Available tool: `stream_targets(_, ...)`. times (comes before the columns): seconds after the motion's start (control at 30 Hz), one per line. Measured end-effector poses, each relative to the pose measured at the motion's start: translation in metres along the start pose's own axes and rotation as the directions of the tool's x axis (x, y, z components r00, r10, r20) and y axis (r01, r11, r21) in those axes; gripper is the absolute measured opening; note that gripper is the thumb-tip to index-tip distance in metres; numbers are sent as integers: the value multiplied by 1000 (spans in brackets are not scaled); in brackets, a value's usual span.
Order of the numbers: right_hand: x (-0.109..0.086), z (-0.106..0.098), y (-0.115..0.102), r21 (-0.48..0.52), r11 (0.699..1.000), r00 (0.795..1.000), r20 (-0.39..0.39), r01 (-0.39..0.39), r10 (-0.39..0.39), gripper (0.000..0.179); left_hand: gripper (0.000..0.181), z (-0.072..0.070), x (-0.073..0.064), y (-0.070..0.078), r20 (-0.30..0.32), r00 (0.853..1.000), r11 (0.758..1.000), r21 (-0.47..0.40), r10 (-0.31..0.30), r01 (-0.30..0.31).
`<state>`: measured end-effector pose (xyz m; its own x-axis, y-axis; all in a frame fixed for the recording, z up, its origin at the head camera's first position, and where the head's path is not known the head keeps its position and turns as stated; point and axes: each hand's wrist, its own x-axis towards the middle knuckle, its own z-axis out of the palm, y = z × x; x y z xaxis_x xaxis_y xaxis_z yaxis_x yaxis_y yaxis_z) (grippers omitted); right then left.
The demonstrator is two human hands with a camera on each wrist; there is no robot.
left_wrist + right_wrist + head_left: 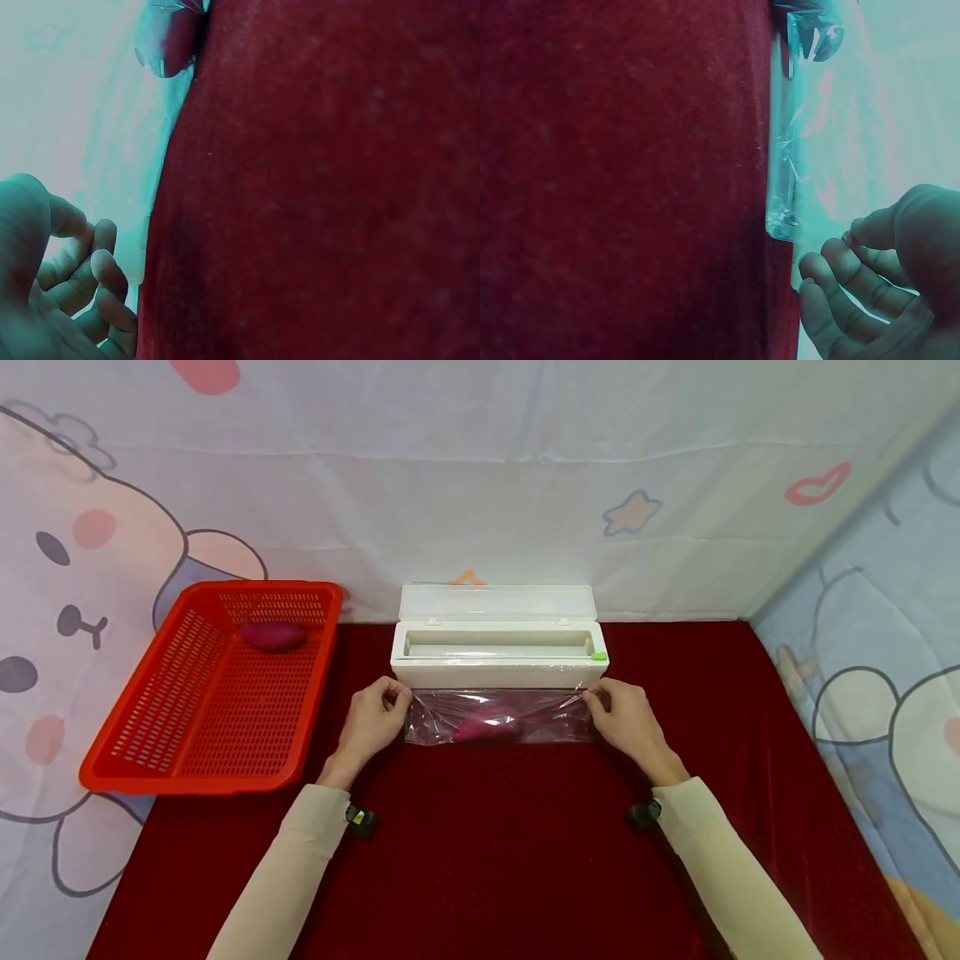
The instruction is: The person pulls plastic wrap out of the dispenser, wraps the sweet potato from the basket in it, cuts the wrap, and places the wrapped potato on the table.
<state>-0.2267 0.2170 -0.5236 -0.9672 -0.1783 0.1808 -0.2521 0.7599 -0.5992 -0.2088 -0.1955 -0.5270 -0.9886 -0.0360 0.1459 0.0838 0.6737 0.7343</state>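
Note:
A sheet of clear plastic wrap [558,720] stretches from the front of a white wrap dispenser [498,675], whose lid stands raised. Under the wrap lies a purple sweet potato [486,725], seen through the film. My left hand [371,718] pinches the wrap's left edge between thumb and forefinger, close by the box's front left corner. At the opposite edge, my right hand [630,720] pinches the film the same way. Both wrist views show thumb and forefinger meeting, with the other fingers loosely bent. In the right wrist view the wrap [784,172] looks creased and shiny.
To the left stands a red plastic basket [240,714] with a second purple sweet potato [272,636] at its far end. A green slider [598,656] sits at the dispenser's right end. Dark red cloth [495,852] covers the table, and a printed curtain [480,485] hangs behind.

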Motion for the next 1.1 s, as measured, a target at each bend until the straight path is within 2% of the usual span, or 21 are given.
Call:
stream_targets(0.23,0,4,3,-21,998,996,63,-54,55,17,19,6,1,-3,-15,1000,997,75,-2,3)
stream_targets(0.4,0,7,3,-38,995,991,93,-89,92,19,19,7,2,-5,30,999,994,103,-42,38)
stream_targets(0.53,2,8,3,-43,995,991,99,-91,95,19,19,10,8,-17,60,996,991,119,-69,62)
stream_targets(0.6,2,8,3,-41,996,991,98,-85,89,18,19,10,8,-18,69,995,992,113,-73,65)
stream_targets(0.63,2,8,3,-41,996,992,99,-79,83,19,18,12,10,-24,71,995,990,122,-73,64)
stream_targets(0.7,2,8,3,-38,997,992,103,-73,77,18,18,11,9,-21,74,994,990,122,-76,67)
stream_targets(0.83,3,8,3,-39,997,991,110,-65,69,18,19,12,11,-25,87,994,990,129,-69,58)
stream_targets(0.87,4,8,3,-39,997,991,111,-68,72,17,19,10,9,-21,92,993,990,125,-73,61)
stream_targets(1.1,4,5,3,-34,996,987,135,-80,84,16,17,13,12,-32,99,994,986,163,-45,28)
